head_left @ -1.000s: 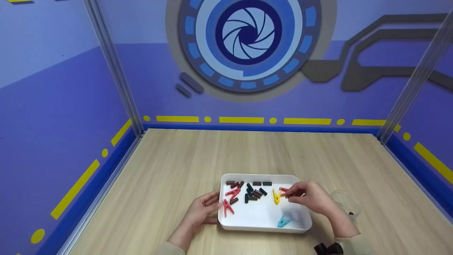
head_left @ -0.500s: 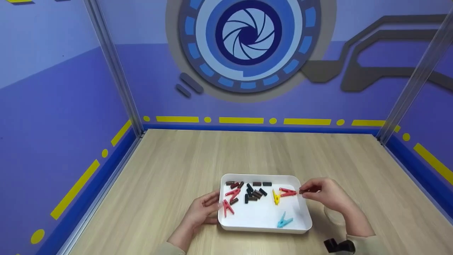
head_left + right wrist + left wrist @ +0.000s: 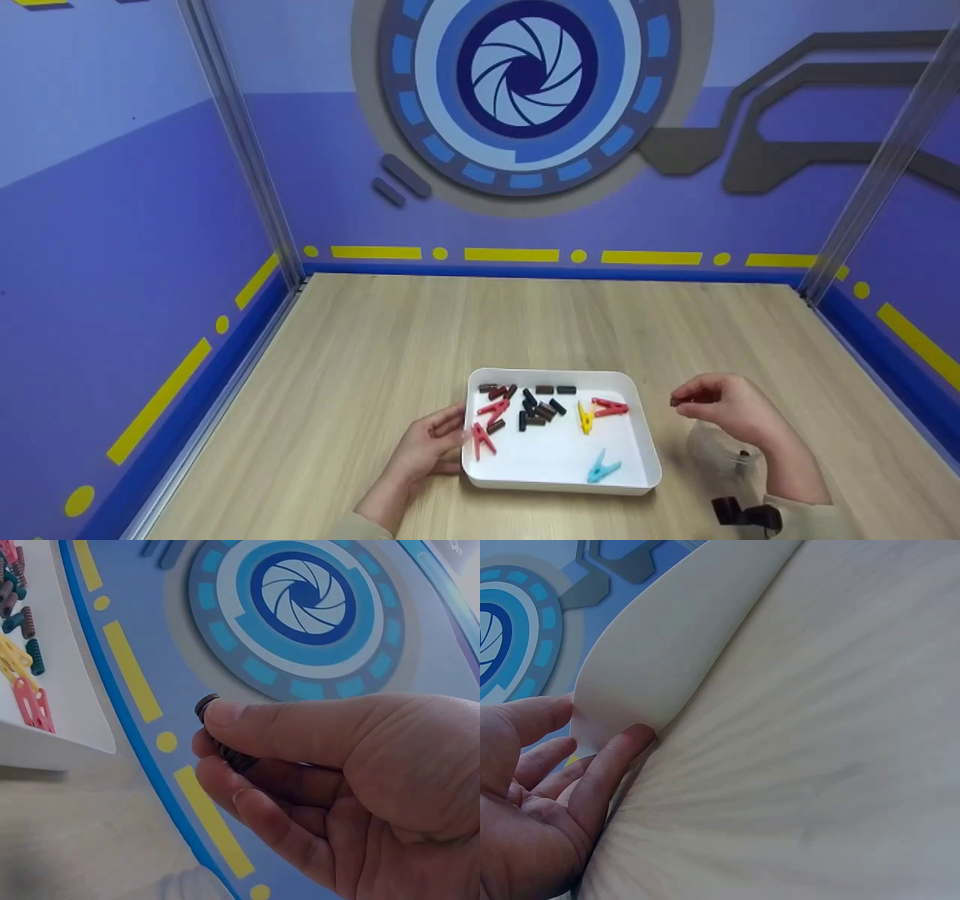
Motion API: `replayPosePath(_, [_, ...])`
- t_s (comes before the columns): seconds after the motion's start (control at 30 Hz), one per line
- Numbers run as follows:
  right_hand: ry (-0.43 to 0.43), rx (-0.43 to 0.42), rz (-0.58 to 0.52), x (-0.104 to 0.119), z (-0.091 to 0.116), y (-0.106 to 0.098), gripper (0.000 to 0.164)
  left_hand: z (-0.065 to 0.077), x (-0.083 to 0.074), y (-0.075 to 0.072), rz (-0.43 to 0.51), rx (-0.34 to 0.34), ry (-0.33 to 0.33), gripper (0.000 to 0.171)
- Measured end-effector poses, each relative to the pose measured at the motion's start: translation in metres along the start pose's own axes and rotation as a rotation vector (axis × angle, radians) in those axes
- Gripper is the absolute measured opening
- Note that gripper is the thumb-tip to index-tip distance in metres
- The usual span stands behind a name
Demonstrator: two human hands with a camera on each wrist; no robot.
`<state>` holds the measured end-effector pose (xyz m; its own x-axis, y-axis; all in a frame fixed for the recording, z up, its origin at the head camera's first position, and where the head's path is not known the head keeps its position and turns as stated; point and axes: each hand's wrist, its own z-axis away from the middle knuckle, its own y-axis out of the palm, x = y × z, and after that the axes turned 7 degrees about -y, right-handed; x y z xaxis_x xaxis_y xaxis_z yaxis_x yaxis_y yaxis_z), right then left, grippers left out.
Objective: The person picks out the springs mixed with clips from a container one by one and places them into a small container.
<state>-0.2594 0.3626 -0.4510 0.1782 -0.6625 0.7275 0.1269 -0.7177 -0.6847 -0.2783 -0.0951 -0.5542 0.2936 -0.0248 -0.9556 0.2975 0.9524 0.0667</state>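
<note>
- Left edge of the frame: a blue-violet side wall with yellow dashes runs down beside the pale wood bench.
- Lower centre, left of the tray: the person's left grip holds the white tray by its left side, thumb at the rim and a finger against the outer wall.
- Left part of the tray: a red-pink clip lies above another red-pink clip, with a few ribbed brown and dark red pieces close by.
- Upper middle of the tray: a loose cluster of dark, spring-like pieces, black and brown, some touching.
- Right part of the tray: a yellow clip sits just beside a red clip; a light blue clip lies near the lower right corner.
- Right of the tray, lower right of the frame: the right grip is closed in a pinch on one brown coiled piece, held between thumb and fingers above the bench.
- Just below that grip: a clear round container, partly hidden by the forearm, with a small dark piece showing at its right side.
</note>
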Motion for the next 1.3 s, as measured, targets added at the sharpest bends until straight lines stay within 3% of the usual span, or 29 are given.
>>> replayPosePath(0.23, [0.080, 0.008, 0.030, -0.008, 0.005, -0.012, 0.023, 0.000, 0.001, 0.000, 0.010, 0.004, 0.002, 0.063])
replayPosePath(0.63, [0.118, 0.038, 0.086, -0.025, 0.015, -0.033, 0.023, -0.001, 0.000, 0.000, -0.016, -0.008, -0.015, 0.063])
replayPosePath(1.03, [0.150, 0.095, 0.112, -0.032, 0.014, -0.031, 0.015, -0.001, -0.001, 0.000, -0.011, -0.007, -0.029, 0.062])
replayPosePath(1.3, [0.120, 0.090, 0.136, -0.032, 0.014, -0.029, 0.017, -0.001, 0.000, -0.001, -0.009, -0.002, -0.014, 0.064])
